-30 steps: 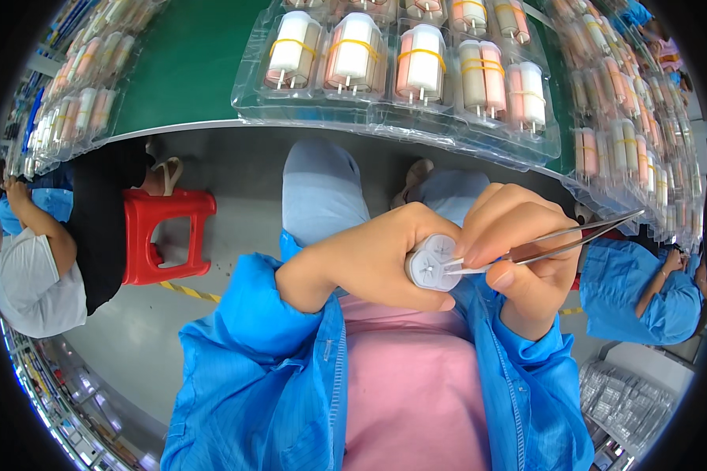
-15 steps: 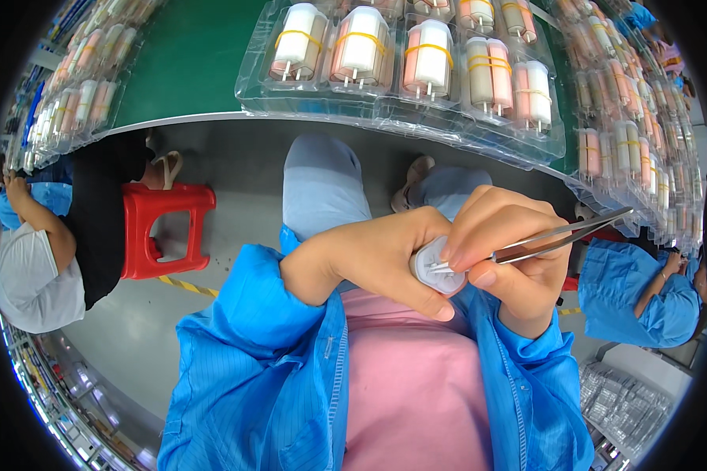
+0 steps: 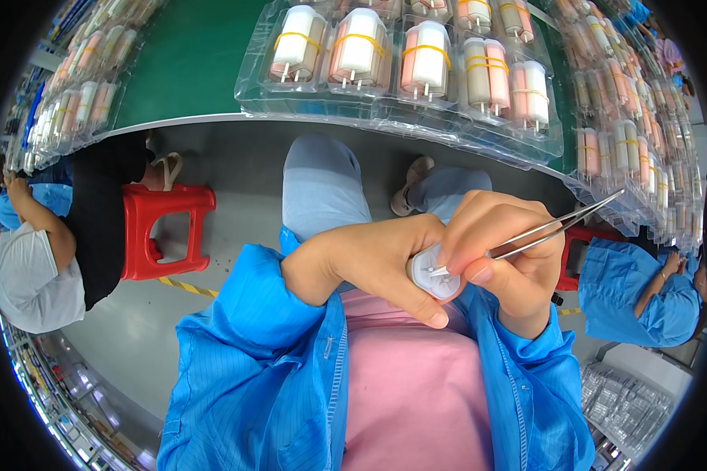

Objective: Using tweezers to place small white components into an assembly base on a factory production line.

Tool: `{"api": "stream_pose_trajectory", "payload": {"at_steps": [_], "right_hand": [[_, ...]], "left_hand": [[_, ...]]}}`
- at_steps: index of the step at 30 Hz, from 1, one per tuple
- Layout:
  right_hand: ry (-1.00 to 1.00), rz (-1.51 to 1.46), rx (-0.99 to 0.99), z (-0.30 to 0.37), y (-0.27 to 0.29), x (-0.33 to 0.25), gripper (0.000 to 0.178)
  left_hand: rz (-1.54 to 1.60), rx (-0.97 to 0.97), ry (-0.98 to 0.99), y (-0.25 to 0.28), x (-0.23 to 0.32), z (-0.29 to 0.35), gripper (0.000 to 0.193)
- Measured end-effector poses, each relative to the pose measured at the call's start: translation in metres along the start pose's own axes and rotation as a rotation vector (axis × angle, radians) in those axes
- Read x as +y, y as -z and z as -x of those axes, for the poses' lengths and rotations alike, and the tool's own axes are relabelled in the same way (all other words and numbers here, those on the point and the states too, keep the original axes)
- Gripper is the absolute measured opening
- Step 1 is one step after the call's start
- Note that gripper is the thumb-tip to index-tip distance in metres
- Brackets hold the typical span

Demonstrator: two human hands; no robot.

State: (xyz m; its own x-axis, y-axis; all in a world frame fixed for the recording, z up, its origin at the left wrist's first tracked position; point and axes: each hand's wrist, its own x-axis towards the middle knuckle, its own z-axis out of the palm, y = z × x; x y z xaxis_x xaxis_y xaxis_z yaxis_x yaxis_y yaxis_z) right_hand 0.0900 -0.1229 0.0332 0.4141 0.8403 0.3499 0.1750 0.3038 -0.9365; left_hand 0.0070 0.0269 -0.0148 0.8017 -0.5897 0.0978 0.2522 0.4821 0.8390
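In front of my chest, my left hand (image 3: 385, 255) is closed round a white, round-ended plastic part (image 3: 424, 275), its recessed end face turned up. The rest of that part is hidden in the fist. Over this face, my right hand (image 3: 511, 251) pinches a small white pointed piece (image 3: 441, 272) between thumb and fingers, and its tip meets the recess or hovers just above it. The same right hand also keeps hold of metal tweezers (image 3: 554, 228), which stick out past the fingers toward the upper right.
Ahead, a green table (image 3: 188, 63) carries a clear plastic tray (image 3: 346, 104) of white, pink and grey tube pairs with yellow bands. More loaded trays (image 3: 620, 102) are stacked at right. A red stool (image 3: 169, 228) stands left. People in work clothes sit on both sides.
The tweezers have swung so their outer end points higher. My right fingers have shifted slightly with the small white piece over the round face. My left hand has barely moved.
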Motion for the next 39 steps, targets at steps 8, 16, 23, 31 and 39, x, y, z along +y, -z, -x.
{"api": "stream_pose_trajectory", "payload": {"at_steps": [8, 16, 23, 31, 39], "right_hand": [[-0.033, 0.022, 0.045, 0.002, -0.001, -0.001, 0.008], [0.015, 0.034, 0.018, 0.002, 0.000, 0.000, 0.009], [0.036, 0.062, 0.003, 0.001, 0.000, 0.000, 0.009], [0.109, 0.276, -0.085, -0.006, 0.000, -0.007, 0.009], [0.106, 0.313, -0.052, -0.006, -0.002, -0.006, 0.016]], "left_hand": [[0.015, 0.004, 0.004, 0.000, 0.001, -0.001, 0.021], [-0.016, -0.006, -0.017, 0.000, -0.001, -0.001, 0.021], [0.023, -0.020, -0.002, 0.000, -0.001, 0.000, 0.022], [-0.140, 0.068, -0.064, 0.004, -0.014, 0.002, 0.026], [-0.157, 0.119, 0.005, 0.002, -0.007, 0.002, 0.025]]}}
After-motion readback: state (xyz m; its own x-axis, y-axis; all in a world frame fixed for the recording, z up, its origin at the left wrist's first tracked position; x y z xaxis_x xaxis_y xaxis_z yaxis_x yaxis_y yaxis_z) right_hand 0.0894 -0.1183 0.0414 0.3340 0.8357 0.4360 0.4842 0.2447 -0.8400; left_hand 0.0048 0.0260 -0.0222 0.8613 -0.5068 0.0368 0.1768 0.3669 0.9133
